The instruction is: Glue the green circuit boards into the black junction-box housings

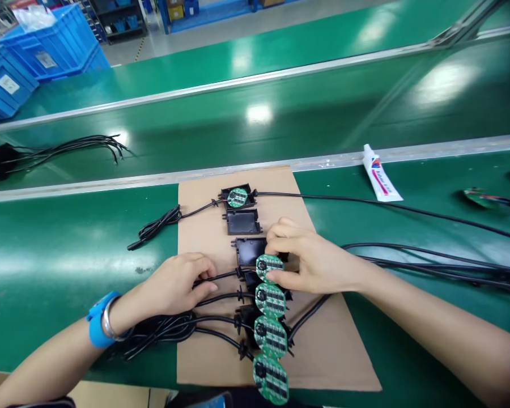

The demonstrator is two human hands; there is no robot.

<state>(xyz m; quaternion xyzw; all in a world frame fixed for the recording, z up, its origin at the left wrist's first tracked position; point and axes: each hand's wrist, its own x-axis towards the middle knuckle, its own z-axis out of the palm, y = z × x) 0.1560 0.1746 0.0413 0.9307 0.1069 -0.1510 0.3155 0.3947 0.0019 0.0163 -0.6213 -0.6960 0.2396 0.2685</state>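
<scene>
The round green circuit board [268, 265] topped a column of four, over a black plastic housing [249, 249] mid-sheet on the flat brown cardboard [199, 226]. Your right hand [312, 260] pinched its scalloped rim, thumb under, fingers curled over. Your left hand [174, 286] lay palm-down on the black cables [221, 277]; whether it gripped one, I couldn't tell. Bare cardboard lay rightward, glossy green belt [68, 249] beyond.

Round green PCB [268, 265] tilted over open blk housing [249, 250], on cardboard; blk cable [221, 277] at left.
</scene>
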